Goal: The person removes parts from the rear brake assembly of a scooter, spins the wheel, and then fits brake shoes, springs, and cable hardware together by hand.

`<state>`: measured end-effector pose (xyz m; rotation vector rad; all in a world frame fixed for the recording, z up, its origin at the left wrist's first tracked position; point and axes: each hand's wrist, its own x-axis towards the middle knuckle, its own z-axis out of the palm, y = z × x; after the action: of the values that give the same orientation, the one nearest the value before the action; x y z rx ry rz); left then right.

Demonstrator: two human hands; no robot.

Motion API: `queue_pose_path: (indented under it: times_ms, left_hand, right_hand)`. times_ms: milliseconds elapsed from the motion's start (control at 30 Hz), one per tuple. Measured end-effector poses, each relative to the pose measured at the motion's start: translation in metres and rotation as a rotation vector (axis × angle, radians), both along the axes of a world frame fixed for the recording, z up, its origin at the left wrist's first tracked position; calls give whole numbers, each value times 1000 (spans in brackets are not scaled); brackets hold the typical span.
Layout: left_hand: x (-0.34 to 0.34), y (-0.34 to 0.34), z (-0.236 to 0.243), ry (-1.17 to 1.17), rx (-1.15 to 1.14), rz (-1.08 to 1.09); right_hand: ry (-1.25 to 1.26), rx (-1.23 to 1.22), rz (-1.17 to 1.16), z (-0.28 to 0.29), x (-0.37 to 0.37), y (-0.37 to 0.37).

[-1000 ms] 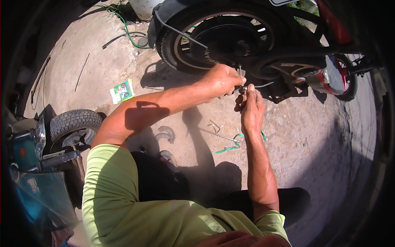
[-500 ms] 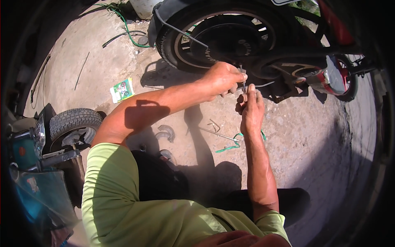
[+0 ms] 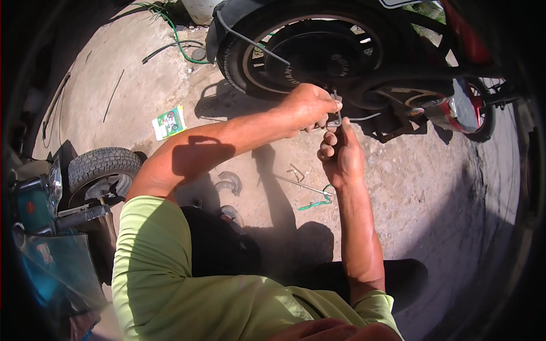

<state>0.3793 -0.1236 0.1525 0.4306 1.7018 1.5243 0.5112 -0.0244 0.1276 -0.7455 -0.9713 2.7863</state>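
A bent metal hex key [image 3: 339, 112] stands at the hub side of a black motorcycle wheel [image 3: 259, 85]. Its upper end meets dark parts under the hub, and its lower end bends left. My left hand [image 3: 307, 107] is closed with thumb and fingers pinching the key; part of its grip is hidden. Just below, my right hand [image 3: 347, 156] has its thumb raised by the key's bend and its other fingers half curled, apart from the thumb. Whether that thumb touches the key is hard to tell.
On the concrete lie curved brake shoes [image 3: 229, 183], a thin rod [image 3: 298, 183] with green strip, a small bent key [image 3: 296, 172] and a printed packet [image 3: 169, 123]. At left stands another vehicle's tyre [image 3: 105, 167]. A grey cable [image 3: 250, 42] crosses the big wheel.
The hex key has turned so its bent end now shows pointing left. My right hand's fingers have come away from it and dropped slightly; my left hand stays nearly in place.
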Motion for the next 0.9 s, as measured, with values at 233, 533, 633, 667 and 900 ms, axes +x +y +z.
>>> queue_pose_path:
  times_ms: [233,533,633,667,900]
  left_hand:
    - [11,7,18,-37,29,12]
    - [4,4,11,91,-49,3]
    - [4,5,9,105,-28,10]
    - [2,3,9,93,-40,-2]
    - [1,5,9,97,-25,5]
  right_hand:
    - [-54,99,-41,7,3,11]
    - [-76,1124,-192,6,2,6]
    - [-26,1605,-268,12,9,7]
    - [-7,1630,-269,13,8,8]
    - [57,-413,17,-12,0,11]
